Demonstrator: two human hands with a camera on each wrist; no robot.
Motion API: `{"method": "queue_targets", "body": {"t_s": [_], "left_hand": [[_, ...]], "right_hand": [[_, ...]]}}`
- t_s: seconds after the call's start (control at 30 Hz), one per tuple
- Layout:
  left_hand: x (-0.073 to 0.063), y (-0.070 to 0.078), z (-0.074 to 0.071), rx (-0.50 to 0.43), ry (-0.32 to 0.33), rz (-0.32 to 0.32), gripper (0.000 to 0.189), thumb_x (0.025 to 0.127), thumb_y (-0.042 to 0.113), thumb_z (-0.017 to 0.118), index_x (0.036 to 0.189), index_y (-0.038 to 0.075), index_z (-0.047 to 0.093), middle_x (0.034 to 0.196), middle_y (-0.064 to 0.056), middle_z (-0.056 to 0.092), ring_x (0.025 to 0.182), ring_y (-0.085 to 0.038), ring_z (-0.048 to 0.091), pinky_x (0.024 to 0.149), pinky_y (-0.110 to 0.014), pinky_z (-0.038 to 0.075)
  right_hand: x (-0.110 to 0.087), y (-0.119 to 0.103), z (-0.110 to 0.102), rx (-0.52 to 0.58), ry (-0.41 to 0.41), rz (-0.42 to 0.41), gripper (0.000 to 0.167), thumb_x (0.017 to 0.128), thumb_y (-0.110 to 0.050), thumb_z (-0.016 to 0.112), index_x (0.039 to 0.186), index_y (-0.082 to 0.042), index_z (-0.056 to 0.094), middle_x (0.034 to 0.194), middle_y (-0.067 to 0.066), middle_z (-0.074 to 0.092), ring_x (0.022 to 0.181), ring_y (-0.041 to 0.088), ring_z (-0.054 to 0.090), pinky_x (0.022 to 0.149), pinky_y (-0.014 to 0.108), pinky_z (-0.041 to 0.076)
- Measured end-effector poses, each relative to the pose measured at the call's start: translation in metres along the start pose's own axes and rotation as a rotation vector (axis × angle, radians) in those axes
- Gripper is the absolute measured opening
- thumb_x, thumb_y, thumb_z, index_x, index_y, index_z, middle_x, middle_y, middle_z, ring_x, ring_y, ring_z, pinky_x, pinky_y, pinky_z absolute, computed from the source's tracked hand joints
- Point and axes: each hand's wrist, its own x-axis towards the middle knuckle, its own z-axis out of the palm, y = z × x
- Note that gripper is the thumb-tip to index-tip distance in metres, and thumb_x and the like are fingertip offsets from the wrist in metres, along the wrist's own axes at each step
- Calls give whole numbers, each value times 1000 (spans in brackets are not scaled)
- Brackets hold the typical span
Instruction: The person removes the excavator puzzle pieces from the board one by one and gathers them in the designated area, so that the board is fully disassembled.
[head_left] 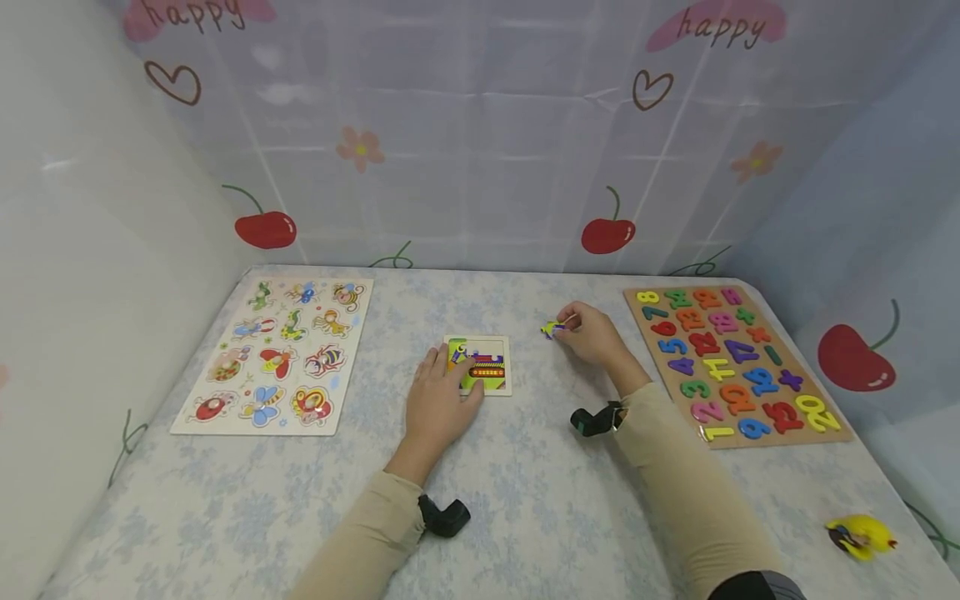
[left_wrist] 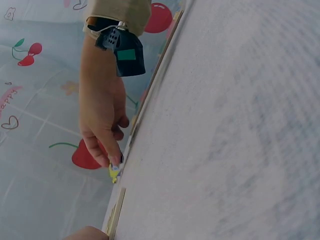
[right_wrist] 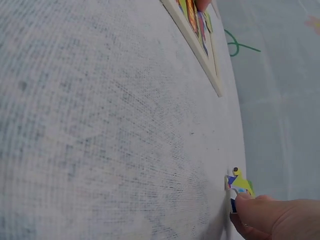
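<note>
A small square jigsaw puzzle in a pale wooden frame lies mid-table, its picture partly filled with green, purple and orange pieces. My left hand rests on its left side, fingers extended over the pieces and covering part of the picture. To the right of the frame, my right hand pinches a yellow-green and blue jigsaw piece between thumb and fingers. In the right wrist view this piece stands tilted up, close over the tablecloth, with the thumb across its lower part.
At left lies a white insect puzzle board; at right, a brown board with coloured numbers. A yellow toy sits near the front right corner. A patterned curtain hangs behind the flower-print tablecloth.
</note>
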Motion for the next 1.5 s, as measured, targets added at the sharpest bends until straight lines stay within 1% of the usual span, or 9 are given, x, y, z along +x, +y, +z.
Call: {"method": "queue_targets", "body": {"t_s": [0.17,0.4,0.67,0.9,1.07,1.2,1.3,1.47,1.5], "left_hand": [[0,-1,1,-7,2,-1,47,97,47,50,137,25,61,160,-15,36,150,-35,28,123,-48,24],[0,-1,0,-7,-1,-6,47,97,47,51,137,25,61,160,-15,35,150,-35,28,123,-48,24],[-2,-1,2,0,-17,-27,49,97,50,50,139,28,59,160,-18,32,152,-36,23,124,-49,23],[-3,0,1,21,-25,-42,50,97,52,49,140,31,58,160,-21,31,152,-42,18,123,-53,23],[-4,-2,-2,42,-46,-23,50,98,53,47,142,33,55,160,-21,32,151,-47,17,122,-57,22],[-4,-7,-4,45,-85,-14,49,100,52,43,146,36,50,162,-19,28,153,-43,13,124,-55,16],[-4,-12,-6,40,-90,-6,46,102,48,40,146,37,49,162,-16,28,154,-38,13,125,-52,15],[-4,-18,-8,23,-52,8,44,103,44,39,144,34,54,159,-12,36,152,-36,23,123,-52,22],[-4,-19,-9,20,-44,10,44,103,43,40,143,33,55,159,-12,38,151,-36,25,123,-51,24]], "right_hand": [[0,1,2,-80,40,-4,19,96,-21,66,110,-11,59,108,13,66,102,30,58,89,46,48],[1,1,3,-180,95,-8,17,94,-21,68,108,-13,60,104,11,65,100,30,55,84,45,48],[0,-1,7,-287,114,-9,13,94,-23,68,102,-13,69,96,9,66,97,29,52,76,42,46],[-5,-8,8,-225,132,-80,20,97,-20,63,114,-10,67,99,10,66,98,31,55,81,46,48],[-6,-20,13,-153,91,-137,24,97,-19,64,119,-10,66,103,10,66,99,29,58,87,46,49],[-5,-31,21,-83,48,-155,25,96,-18,65,121,-10,65,104,9,66,99,26,57,88,44,49],[-3,-40,30,-47,13,-160,26,96,-19,65,121,-12,64,103,7,65,99,24,55,87,40,48],[-1,-57,47,-30,-46,-188,26,97,-23,65,122,-15,65,102,3,64,99,22,54,87,39,48],[-1,-61,50,-34,-57,-202,27,97,-24,65,122,-16,65,102,2,64,99,22,54,90,40,47]]}}
